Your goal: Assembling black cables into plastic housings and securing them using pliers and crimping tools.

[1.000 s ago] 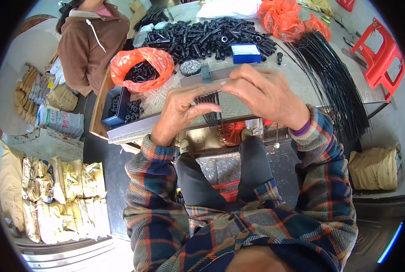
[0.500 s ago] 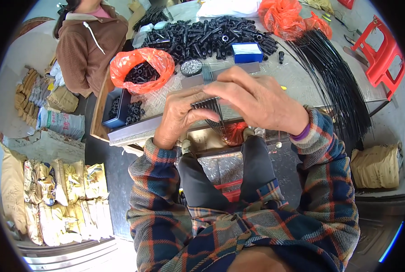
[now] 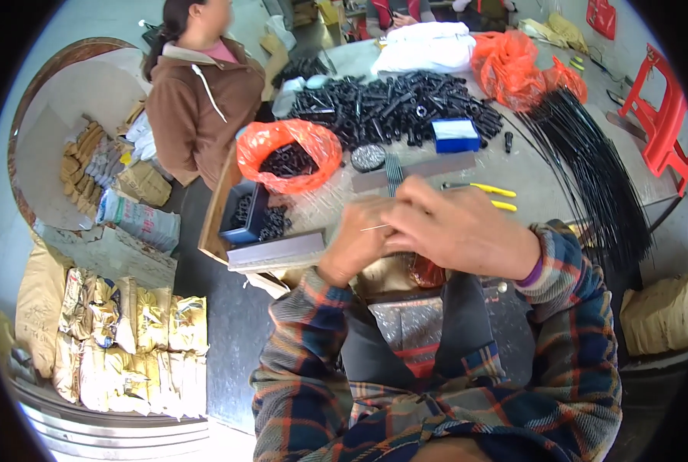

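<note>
My left hand (image 3: 361, 237) is closed around a bundle of thin rods (image 3: 394, 174), whose grey-green ends stick out beyond my fingers toward the table. My right hand (image 3: 459, 231) lies over the left one's fingers with its own fingers bent inward and pressed together. A thin pale wire-like strand (image 3: 374, 227) shows where the two hands meet. What my right fingertips grip is hidden, and so is the middle of the bundle. Yellow-handled pliers (image 3: 492, 190) lie on the table just beyond my right hand.
Black tubular parts (image 3: 398, 104) are heaped beyond, near a blue box (image 3: 456, 135) and a round tin (image 3: 369, 158). An orange bag (image 3: 324, 173) and a blue bin (image 3: 245, 231) stand left. Long black rods (image 3: 598, 169) hang over the right side. A person (image 3: 205, 100) stands at far left.
The whole view has shifted, so the table sits lower and further right. My right hand has closed down over the left, covering the row of black rods seen before. The pliers have come into sight.
</note>
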`<action>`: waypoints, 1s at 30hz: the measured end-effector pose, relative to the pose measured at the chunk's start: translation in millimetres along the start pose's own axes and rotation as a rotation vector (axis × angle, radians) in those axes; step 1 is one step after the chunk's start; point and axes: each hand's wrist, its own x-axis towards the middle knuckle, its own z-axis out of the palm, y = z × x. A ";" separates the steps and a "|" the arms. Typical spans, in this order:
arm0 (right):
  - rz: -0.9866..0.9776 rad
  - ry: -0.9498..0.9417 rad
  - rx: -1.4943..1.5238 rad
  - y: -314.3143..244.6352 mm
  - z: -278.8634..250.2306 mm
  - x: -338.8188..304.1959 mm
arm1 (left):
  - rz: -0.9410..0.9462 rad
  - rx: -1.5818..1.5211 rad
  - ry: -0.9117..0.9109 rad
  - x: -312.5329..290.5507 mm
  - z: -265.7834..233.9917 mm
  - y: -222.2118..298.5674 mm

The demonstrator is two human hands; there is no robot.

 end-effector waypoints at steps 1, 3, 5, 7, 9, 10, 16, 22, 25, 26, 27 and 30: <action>-0.094 0.030 -0.100 4.4 -0.9 -2.4 | -0.053 0.054 -0.114 7.6 3.9 7.7; -0.205 0.078 -0.208 7.6 -3.2 -6.7 | -0.115 0.132 -0.225 -2.4 23.9 6.5; -0.263 0.034 -0.171 1.2 -15.0 -9.8 | -0.170 0.265 -0.401 -48.7 65.3 -26.8; -0.317 -0.033 -0.168 1.1 -20.5 -21.8 | -0.128 0.310 -0.362 -55.8 90.8 -28.4; -0.360 -0.066 -0.142 -7.0 -25.3 -25.7 | -0.122 0.335 -0.312 -64.7 107.4 -32.7; -0.401 -0.106 -0.105 -10.9 -28.0 -27.4 | -0.118 0.323 -0.294 -66.7 107.2 -32.2; -0.521 -0.450 0.121 -29.3 -44.7 -52.2 | -0.071 0.361 -0.133 -78.7 109.3 -26.5; -0.779 -0.343 0.294 -44.6 -188.5 -156.0 | -0.077 -0.143 0.229 -41.2 87.2 70.0; -0.775 -0.005 0.689 -58.5 -220.9 -183.2 | -0.129 -0.153 0.220 -62.0 68.2 96.7; -0.705 -0.242 0.687 -56.4 -228.5 -175.4 | -0.159 -0.123 0.210 -68.4 54.8 98.3; -0.674 -0.430 0.697 -41.6 -229.6 -189.4 | -0.125 -0.038 0.190 -73.3 35.3 94.4; -0.265 -0.268 0.837 -8.8 -132.3 -195.5 | -0.163 0.239 0.048 -106.0 -17.5 49.7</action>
